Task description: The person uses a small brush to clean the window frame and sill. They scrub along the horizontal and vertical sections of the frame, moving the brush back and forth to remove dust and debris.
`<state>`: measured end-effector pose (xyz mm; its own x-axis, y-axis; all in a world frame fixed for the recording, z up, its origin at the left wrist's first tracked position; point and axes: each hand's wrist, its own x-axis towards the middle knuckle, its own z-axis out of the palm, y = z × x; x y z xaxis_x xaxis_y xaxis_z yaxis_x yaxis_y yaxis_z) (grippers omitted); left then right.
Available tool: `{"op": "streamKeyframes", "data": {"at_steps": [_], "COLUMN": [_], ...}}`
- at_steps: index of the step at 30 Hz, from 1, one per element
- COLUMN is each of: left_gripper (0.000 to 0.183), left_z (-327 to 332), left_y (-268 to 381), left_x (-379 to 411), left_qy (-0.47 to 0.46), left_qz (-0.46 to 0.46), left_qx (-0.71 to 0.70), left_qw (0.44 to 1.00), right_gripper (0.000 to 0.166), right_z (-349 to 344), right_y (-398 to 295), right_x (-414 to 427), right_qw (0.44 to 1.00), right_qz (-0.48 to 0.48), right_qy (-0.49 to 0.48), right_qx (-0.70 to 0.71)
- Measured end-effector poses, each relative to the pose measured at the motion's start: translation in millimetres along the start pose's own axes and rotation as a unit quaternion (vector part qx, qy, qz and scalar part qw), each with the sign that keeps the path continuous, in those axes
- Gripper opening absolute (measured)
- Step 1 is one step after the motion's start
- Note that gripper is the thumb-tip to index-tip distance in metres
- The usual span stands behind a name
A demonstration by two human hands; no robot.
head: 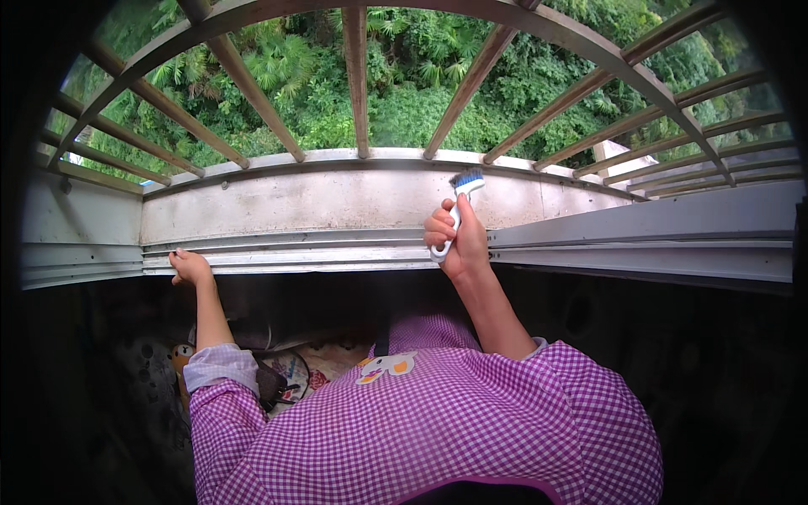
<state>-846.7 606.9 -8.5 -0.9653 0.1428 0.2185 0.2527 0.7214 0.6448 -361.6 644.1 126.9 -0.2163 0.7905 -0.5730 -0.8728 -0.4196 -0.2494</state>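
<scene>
My right hand (466,243) holds a small white plastic scrubbing brush (468,184) by its handle. The brush's blue and dark bristles point up, over the pale outer sill (328,205) of a window. At the handle's lower end is a loop. Below the brush runs an aluminium sliding-window track (328,257) with long parallel grooves. My left hand (191,267) rests against the left end of this track, fingers apart and with no object seen in it.
Metal security bars (355,82) fan out beyond the sill, with dense green shrubs behind them. At the right, a window sash frame (644,246) covers part of the track. Inside, below my left arm, lie a patterned cloth (341,355) and a dark cable (307,372).
</scene>
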Motion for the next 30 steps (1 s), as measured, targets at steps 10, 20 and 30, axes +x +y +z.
{"op": "streamKeyframes", "data": {"at_steps": [10,20,30], "left_gripper": [0.039,0.039,0.039], "left_z": [14,9,-8], "left_y": [5,11,27], "left_x": [-3,3,-15], "left_qy": [-0.004,0.007,-0.029], "left_qz": [0.002,0.013,0.004], "left_qx": [-0.019,-0.007,-0.043], "left_qw": [1.0,1.0,0.999], "right_gripper": [0.025,0.025,0.016], "right_z": [34,16,-25], "right_y": [-12,-54,-18], "right_x": [10,76,3], "right_qw": [0.963,0.893,0.821], "right_qz": [-0.161,-0.311,-0.239], "right_qy": [-0.078,0.066,0.049], "right_qx": [-0.201,-0.318,-0.516]}}
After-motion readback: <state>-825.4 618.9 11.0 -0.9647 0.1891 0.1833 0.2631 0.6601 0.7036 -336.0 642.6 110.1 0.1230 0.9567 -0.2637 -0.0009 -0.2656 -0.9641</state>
